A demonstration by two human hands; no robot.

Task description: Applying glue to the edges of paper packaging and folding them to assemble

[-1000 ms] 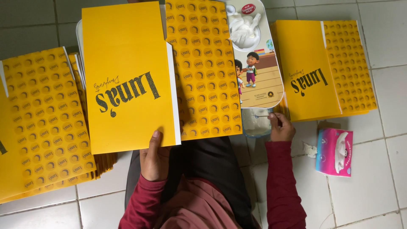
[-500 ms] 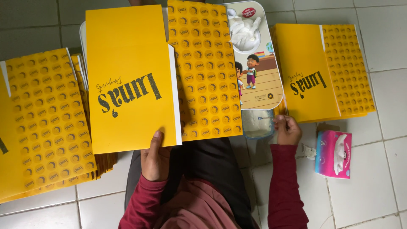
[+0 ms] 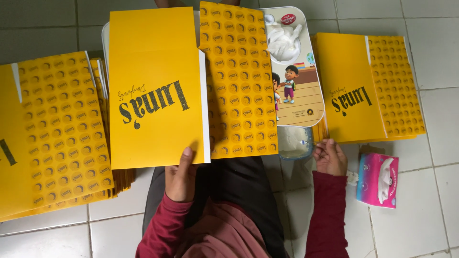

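Yellow folded sheet (image 3: 158, 91) lies lengthwise away from the person, lettering sideways, pinched at its near edge by the left hand (image 3: 180, 177). Two yellow stacks (image 3: 52, 134) flank it. Right hand (image 3: 330, 157), fingers curled, perhaps touches one small tub (image 3: 294, 142).

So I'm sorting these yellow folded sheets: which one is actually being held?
The middle sheet, gripped at its bottom edge by the left hand. The left stack and right stack lie untouched on the floor.
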